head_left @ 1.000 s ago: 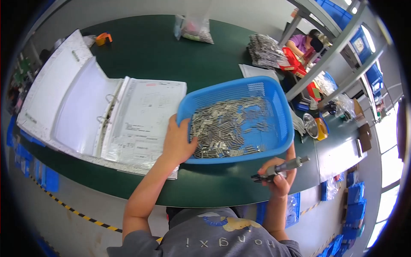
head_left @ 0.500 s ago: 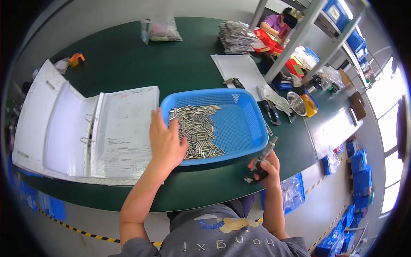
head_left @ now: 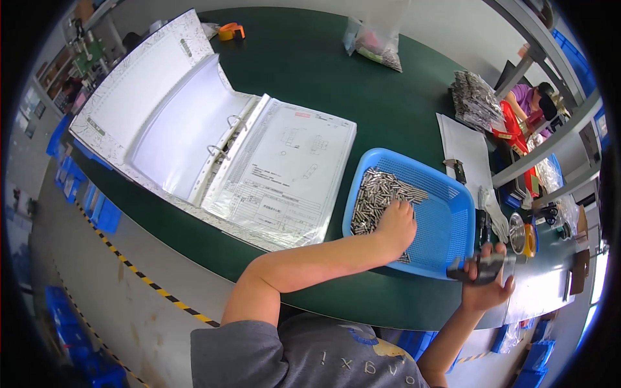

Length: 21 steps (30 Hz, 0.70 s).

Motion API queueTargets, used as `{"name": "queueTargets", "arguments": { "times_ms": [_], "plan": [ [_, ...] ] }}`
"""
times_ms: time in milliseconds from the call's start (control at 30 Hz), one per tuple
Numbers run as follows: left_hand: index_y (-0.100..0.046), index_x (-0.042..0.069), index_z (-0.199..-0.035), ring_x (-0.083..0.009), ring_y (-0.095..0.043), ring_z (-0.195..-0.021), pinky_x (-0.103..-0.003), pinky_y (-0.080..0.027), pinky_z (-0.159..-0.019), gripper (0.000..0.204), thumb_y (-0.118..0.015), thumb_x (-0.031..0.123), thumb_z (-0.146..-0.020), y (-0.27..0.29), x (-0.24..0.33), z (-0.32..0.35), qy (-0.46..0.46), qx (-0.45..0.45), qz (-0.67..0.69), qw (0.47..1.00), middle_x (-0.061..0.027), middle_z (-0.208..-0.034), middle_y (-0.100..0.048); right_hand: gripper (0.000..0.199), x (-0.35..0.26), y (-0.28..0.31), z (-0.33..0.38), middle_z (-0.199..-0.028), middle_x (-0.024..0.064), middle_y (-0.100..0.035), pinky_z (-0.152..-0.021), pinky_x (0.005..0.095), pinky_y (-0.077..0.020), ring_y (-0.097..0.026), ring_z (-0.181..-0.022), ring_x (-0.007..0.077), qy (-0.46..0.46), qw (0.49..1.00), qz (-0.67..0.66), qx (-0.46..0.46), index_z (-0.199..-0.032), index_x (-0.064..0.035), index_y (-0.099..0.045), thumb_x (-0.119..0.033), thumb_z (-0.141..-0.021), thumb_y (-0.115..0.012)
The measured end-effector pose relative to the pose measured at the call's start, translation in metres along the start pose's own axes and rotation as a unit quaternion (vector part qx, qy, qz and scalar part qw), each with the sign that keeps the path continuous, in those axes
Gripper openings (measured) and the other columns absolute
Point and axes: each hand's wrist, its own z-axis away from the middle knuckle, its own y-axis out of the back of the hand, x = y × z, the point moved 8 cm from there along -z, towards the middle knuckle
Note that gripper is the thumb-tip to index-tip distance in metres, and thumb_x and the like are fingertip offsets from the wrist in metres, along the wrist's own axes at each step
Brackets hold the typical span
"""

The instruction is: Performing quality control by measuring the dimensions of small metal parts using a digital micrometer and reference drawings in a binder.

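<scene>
A blue plastic basket (head_left: 460,213) holds a heap of small silver metal pins (head_left: 378,197) along its left side. My left hand (head_left: 396,229) reaches into the basket at the right edge of the heap. Its fingers are curled down onto the pins, and whatever lies under the fingertips is hidden. Beside the basket's near right corner, my right hand (head_left: 485,288) grips a micrometer (head_left: 475,268) with a dark frame, smeared by motion. Left of the basket lies an open ring binder (head_left: 278,174) with a drawing sheet in a clear sleeve.
White paper (head_left: 467,145) with a metal measuring tool (head_left: 455,170) lies behind the basket. Gloves (head_left: 497,216), a steel bowl (head_left: 516,233) and a yellow tape dispenser (head_left: 530,240) stand at right. Farther back are stacked bags (head_left: 477,100), shelf posts and a co-worker (head_left: 527,100).
The view has swung left, shifting the scene rightward. My left hand has moved from the basket's left rim onto the pins. My right hand has turned and raised the micrometer beside the basket.
</scene>
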Motion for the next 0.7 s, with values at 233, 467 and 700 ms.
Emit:
{"name": "queueTargets", "arguments": {
  "times_ms": [233, 467, 700],
  "plan": [
    [-0.064, 0.006, -0.092, -0.0235, -0.050, -0.097, -0.040, -0.038, -0.080, 0.028, -0.046, 0.019, -0.075, -0.124, 0.040, -0.039, 0.013, -0.291, -0.207, 0.934, -0.0100, -0.103, -0.058, 0.068, 0.042, -0.007, -0.077, -0.118, 0.0186, -0.039, -0.077, 0.0322, -0.0311, -0.038, -0.078, 0.0203, -0.091, 0.993, 0.034, -0.066, -0.128, 0.0045, -0.022, -0.033, -0.076, -0.047],
    [-0.061, 0.013, -0.101, -0.0247, -0.051, -0.094, -0.044, -0.039, -0.071, 0.030, -0.049, 0.022, -0.075, -0.047, 0.032, -0.044, 0.024, -0.288, -0.008, 0.957, -0.0069, -0.106, -0.056, 0.067, 0.035, 0.029, -0.106, -0.125, 0.0157, -0.030, -0.088, 0.0357, -0.0255, -0.037, -0.084, 0.0212, -0.080, 0.993, 0.019, -0.083, -0.130, 0.0059, -0.018, -0.026, -0.079, -0.046],
    [-0.060, 0.012, -0.086, -0.0219, -0.050, -0.081, -0.039, -0.037, -0.070, 0.018, -0.046, 0.020, -0.077, -0.073, 0.036, -0.050, -0.051, -0.380, -0.117, 0.916, -0.0045, -0.084, -0.056, 0.040, 0.063, -0.025, -0.094, -0.104, 0.0103, -0.054, -0.074, 0.0372, -0.0370, -0.048, -0.093, 0.0253, -0.136, 0.968, 0.124, -0.168, -0.100, -0.0096, -0.055, -0.040, -0.074, -0.047]
  ]
}}
